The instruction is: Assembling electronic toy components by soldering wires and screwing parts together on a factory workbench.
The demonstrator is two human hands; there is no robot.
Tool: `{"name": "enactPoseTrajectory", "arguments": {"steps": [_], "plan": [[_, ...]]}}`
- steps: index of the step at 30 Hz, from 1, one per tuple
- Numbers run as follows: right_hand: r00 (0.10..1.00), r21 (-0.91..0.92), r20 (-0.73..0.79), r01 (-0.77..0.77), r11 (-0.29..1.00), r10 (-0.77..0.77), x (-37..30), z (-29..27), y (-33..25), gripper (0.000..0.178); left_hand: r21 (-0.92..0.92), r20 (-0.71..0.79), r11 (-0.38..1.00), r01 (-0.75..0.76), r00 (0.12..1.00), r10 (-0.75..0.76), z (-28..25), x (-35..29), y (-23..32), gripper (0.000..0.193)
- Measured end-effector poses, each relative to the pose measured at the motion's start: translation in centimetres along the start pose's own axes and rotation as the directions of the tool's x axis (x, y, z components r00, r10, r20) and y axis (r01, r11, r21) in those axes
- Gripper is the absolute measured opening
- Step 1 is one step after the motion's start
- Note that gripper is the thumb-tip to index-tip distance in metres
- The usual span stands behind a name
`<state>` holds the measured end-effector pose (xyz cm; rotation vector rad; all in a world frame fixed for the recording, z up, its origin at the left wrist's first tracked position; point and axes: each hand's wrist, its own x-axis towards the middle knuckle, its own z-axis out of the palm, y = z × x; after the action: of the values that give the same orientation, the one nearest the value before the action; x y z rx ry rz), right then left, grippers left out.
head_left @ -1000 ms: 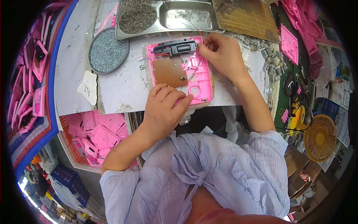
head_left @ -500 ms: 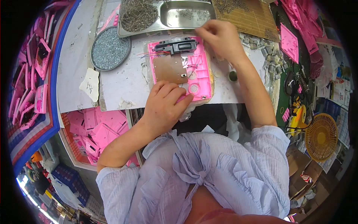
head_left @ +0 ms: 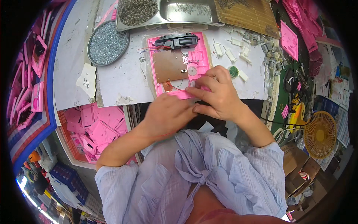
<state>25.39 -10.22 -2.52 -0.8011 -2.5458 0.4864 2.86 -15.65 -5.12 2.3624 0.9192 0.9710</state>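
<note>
A pink plastic housing [head_left: 203, 56] lies with its hollow side up. It holds a brown circuit board [head_left: 167, 67], thin wires and, along its far end, a black speaker-like module [head_left: 182, 42]. My left hand [head_left: 167, 115] is closed at the near edge of the housing, its fingertips partly hidden. Reaching over the near right corner, my right hand [head_left: 220, 93] has thumb and forefinger drawn together beside the left fingertips. Whatever is between the fingers of either hand is too small or hidden. A copper-coloured piece [head_left: 167, 86] shows below the board.
A round tray of small silvery parts [head_left: 108, 44] stands left, a metal tray of screws [head_left: 164, 22] at the back. Several white plastic parts [head_left: 230, 55] and a green roundish piece [head_left: 234, 71] lie right. A crate of pink housings [head_left: 93, 130] sits lower left.
My right hand has come from the metal tray's edge down to the housing's near edge. My left hand has slid off the board to that edge, uncovering the board's lower part.
</note>
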Motion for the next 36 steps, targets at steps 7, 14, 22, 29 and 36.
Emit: {"name": "enactPoseTrajectory", "arguments": {"steps": [7, 14, 22, 29, 36], "plan": [[0.997, -0.012, -0.069, -0.032, 0.999, 0.031, 2.0, 3.8, -2.3, 0.041, 0.233, -0.105, 0.889, 0.394, 0.919, -0.379, -1.9, -5.0, -0.7, 0.015], [0.999, 0.021, -0.031, -0.041, 0.999, 0.041, 3.0, 5.2, -3.9, 0.035, 0.149, 0.200, 0.906, 0.396, 0.885, -0.420, -1.0, -6.2, 1.0, 0.013], [0.998, -0.051, -0.030, -0.049, 0.997, 0.047, 3.1, 5.8, -4.3, 0.026, -0.005, 0.028, 0.967, 0.256, 0.966, -0.256, -3.9, -3.0, -2.7, 0.023], [0.985, 0.127, -0.154, -0.051, 0.991, 0.071, 3.3, -4.4, 6.0, 0.019, -0.058, 0.044, 0.995, 0.083, 0.996, -0.080, -3.3, -3.4, -4.6, 0.024], [0.826, -0.347, -0.556, -0.329, 0.879, 0.090, 16.2, -17.1, 25.5, 0.012, -0.070, 0.096, 0.987, 0.147, 0.986, -0.140, -3.4, -3.1, -4.5, 0.030]]}}
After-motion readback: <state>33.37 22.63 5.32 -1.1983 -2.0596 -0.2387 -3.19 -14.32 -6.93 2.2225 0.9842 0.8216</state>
